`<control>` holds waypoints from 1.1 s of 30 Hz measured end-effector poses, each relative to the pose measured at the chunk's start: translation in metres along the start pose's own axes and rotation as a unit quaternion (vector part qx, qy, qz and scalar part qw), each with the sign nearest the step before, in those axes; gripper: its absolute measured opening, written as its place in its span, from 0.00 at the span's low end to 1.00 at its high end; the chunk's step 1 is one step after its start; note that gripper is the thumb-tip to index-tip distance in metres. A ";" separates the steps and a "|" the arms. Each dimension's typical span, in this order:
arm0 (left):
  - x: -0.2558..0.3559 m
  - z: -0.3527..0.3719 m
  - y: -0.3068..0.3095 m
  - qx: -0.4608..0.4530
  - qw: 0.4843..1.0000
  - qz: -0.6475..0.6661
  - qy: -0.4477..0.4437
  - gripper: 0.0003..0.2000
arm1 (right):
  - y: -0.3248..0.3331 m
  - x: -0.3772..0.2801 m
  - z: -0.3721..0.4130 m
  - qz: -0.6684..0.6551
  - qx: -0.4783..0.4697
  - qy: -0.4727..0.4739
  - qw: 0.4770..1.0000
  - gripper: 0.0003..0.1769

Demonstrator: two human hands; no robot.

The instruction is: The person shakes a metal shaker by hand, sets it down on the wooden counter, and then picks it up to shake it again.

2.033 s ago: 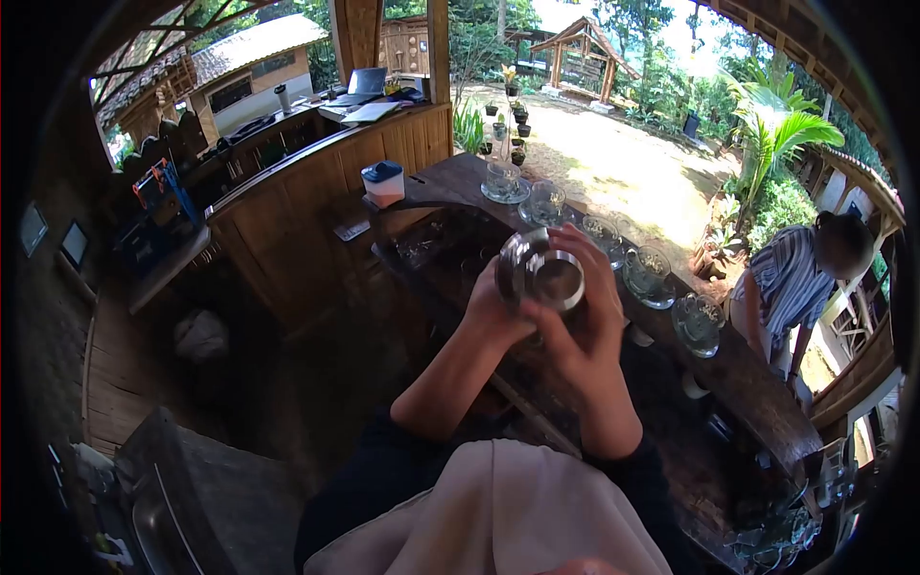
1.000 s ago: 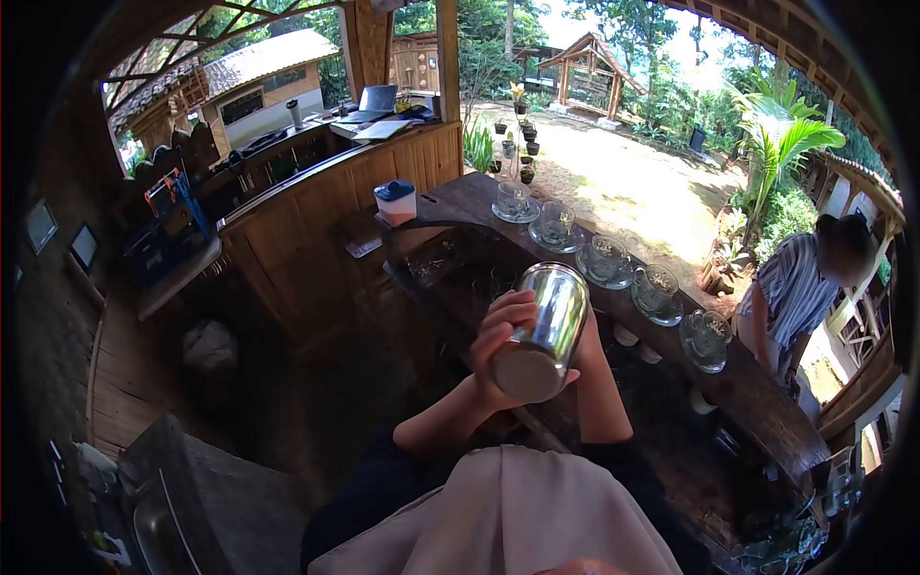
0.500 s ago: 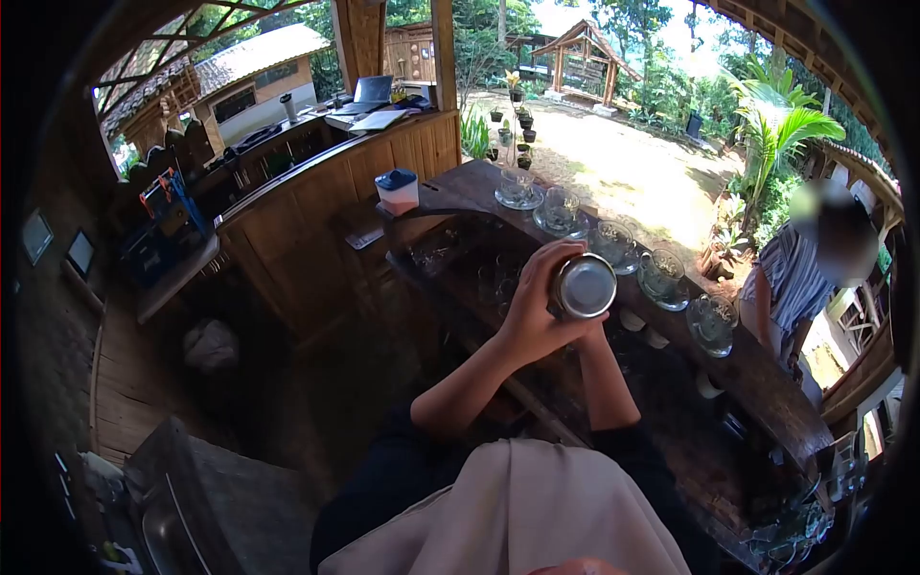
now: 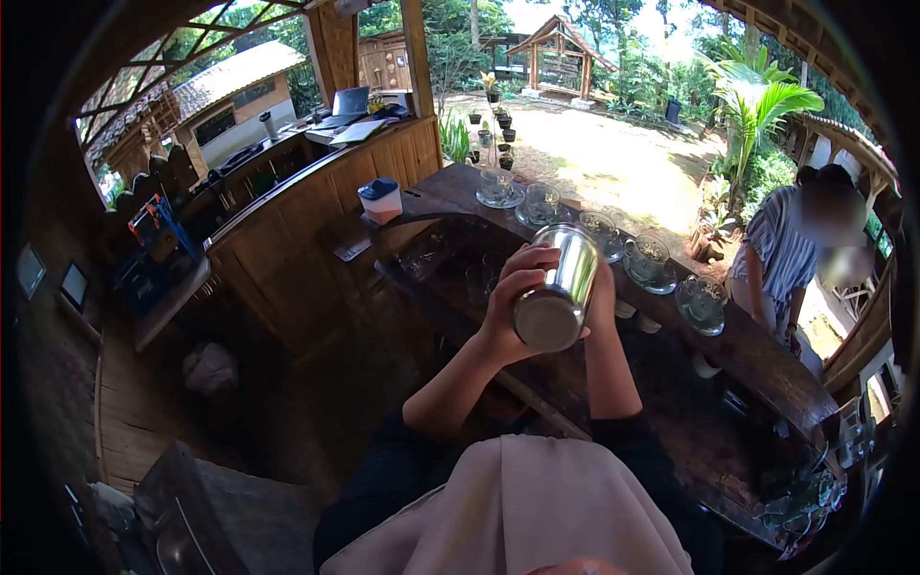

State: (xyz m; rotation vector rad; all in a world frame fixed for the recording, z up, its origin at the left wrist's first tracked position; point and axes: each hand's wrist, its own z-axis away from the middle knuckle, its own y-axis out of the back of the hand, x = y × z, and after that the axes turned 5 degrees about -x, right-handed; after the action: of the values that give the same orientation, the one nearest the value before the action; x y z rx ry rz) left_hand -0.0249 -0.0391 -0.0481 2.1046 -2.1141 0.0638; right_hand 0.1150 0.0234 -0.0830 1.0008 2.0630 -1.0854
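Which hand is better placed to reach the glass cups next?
Probably the right hand: it sits behind the steel shaker, on the side nearest the glass cups. The left hand wraps the shaker's other side.

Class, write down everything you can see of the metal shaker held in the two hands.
The metal shaker is a shiny, steel-looking cylinder, tilted, with its flat round end toward the camera. The left hand wraps around its side and the right hand grips it from behind. It is held up in the air over the dark wooden counter.

Steel shaker, tilted, in L hand & R hand over bar w/ glass cups
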 end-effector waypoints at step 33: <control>0.028 -0.019 0.017 0.164 0.970 -0.177 -0.004 0.36 | -0.053 -0.020 0.016 0.073 -0.118 -0.001 0.990 0.37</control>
State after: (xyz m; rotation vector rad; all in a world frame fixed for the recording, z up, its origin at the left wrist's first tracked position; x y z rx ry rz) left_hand -0.0407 -0.0639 -0.0245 2.6417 -1.7946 0.3849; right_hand 0.0843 -0.0169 -0.0540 1.0117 2.0238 -0.7478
